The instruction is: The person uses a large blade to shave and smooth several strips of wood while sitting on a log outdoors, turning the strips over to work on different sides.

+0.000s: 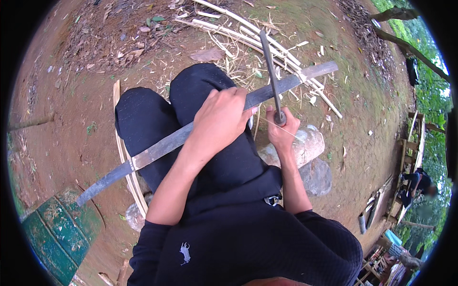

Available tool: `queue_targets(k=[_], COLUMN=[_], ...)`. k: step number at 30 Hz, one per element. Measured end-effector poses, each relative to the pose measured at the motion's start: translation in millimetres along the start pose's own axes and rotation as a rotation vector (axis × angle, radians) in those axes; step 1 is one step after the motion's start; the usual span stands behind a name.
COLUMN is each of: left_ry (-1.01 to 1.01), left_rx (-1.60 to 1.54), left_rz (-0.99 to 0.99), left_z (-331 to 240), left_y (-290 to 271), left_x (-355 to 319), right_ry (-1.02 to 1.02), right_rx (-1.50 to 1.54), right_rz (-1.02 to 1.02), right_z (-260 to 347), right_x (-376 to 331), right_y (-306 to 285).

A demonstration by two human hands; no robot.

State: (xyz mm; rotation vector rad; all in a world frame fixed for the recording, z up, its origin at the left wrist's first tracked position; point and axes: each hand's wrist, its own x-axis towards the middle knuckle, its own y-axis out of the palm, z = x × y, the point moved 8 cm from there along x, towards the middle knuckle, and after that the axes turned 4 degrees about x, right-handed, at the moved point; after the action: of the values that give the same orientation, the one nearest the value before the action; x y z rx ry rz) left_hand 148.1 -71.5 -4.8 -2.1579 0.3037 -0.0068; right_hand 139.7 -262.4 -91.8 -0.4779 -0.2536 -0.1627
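A long, flat grey bamboo slat point(164, 147) with pale node bands lies slanting across my lap, from low left to upper right. My left hand point(222, 112) is closed over its middle, above my thigh. To the right, my right hand point(283, 129) grips the handle of a long knife point(271, 66). The dark, narrow blade points away from me and crosses over the slat; whether it touches the slat I cannot tell. A thin pale fibre point(281, 127) runs beside my right hand. The handle is mostly hidden in my fingers.
Pale split strips point(238, 33) and curled shavings lie on the ground ahead. Another pale strip point(125, 148) passes by my left leg. Stones point(312, 140) sit beside my right forearm. A green panel point(59, 229) is at lower left. A person point(420, 183) is by a wooden structure far right.
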Motion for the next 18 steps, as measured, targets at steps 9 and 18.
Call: queue_targets(k=[9, 18], left_ry=[0.078, 0.133], left_rx=[-0.155, -0.086], left_rz=[0.006, -0.081], left_z=[17.8, 15.7], left_y=[20.8, 18.5], left_x=[5.5, -5.4], right_ry=[-0.212, -0.316], right_rx=[-0.078, -0.276], right_rz=[0.112, 0.076], right_z=[34.8, 27.1], right_x=[6.6, 0.1], right_y=[30.7, 33.9])
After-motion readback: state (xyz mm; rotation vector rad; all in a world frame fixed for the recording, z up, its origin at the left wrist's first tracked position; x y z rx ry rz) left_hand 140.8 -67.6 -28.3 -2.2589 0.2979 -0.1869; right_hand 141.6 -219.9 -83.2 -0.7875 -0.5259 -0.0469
